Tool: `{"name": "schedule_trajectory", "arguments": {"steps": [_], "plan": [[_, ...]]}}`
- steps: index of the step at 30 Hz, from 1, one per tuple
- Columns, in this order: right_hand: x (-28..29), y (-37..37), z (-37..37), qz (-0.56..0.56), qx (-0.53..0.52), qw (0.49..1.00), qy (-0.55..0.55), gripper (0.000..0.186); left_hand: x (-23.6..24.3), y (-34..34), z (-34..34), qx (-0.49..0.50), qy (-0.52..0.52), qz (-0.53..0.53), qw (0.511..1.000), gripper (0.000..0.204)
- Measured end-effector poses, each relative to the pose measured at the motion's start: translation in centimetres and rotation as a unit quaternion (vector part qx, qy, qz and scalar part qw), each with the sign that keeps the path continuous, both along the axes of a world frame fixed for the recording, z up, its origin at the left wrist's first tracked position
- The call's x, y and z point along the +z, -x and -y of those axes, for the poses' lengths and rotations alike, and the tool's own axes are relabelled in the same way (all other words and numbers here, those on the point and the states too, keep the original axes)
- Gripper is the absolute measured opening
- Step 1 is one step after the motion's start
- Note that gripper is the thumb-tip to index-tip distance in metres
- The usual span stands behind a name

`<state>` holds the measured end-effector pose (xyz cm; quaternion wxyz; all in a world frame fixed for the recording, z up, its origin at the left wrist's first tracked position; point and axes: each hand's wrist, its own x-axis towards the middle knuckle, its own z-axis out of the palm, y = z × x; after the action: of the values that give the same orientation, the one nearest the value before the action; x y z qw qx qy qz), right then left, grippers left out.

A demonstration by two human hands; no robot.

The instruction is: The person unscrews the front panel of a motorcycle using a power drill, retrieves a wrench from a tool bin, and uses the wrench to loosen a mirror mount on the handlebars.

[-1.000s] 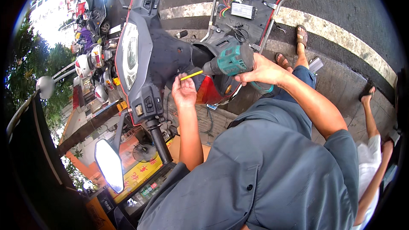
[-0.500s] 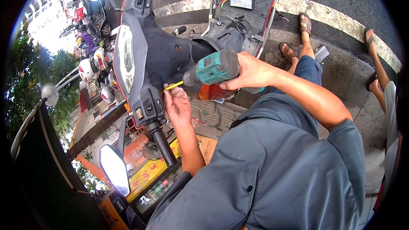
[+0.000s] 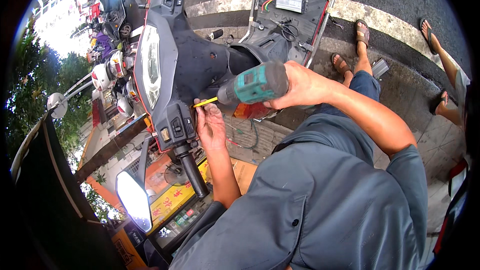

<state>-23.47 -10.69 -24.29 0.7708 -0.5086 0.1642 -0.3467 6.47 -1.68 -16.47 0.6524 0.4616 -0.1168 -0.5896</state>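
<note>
The teal cordless drill [image 3: 255, 86] is clamped in the right hand [image 3: 300, 87], its yellow bit [image 3: 205, 102] pointing at the scooter's handlebar cover [image 3: 180, 70]. The left hand [image 3: 211, 126] lies just below the bit tip, fingers curled against the cover beside the switch block [image 3: 175, 127].

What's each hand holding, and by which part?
Right hand grips the teal-and-black power drill around its handle. Left hand holds nothing clearly; its fingers sit at the yellow bit against the black scooter handlebar cover.
</note>
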Motion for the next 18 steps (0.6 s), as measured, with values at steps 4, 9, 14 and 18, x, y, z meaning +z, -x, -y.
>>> {"name": "schedule_trajectory", "arguments": {"steps": [4,9,14,18], "plan": [[1.9,0.8,2.3,-0.042,-0.043,0.975,0.213,0.038,0.1,0.4,-0.1,0.006,0.003,-0.001,1.0,0.026],[3.6,1.2,4.0,-0.089,-0.018,0.942,0.324,0.041,0.4,0.9,-0.2,0.059,-0.044,0.06,0.995,0.021],[3.8,0.6,4.1,-0.055,0.005,0.977,0.204,0.042,0.1,0.1,-0.4,-0.005,-0.009,-0.033,0.999,0.023],[4.6,0.4,4.6,-0.042,0.001,0.991,0.127,0.036,0.1,-0.5,-1.2,0.045,-0.006,-0.187,0.981,0.028]]}}
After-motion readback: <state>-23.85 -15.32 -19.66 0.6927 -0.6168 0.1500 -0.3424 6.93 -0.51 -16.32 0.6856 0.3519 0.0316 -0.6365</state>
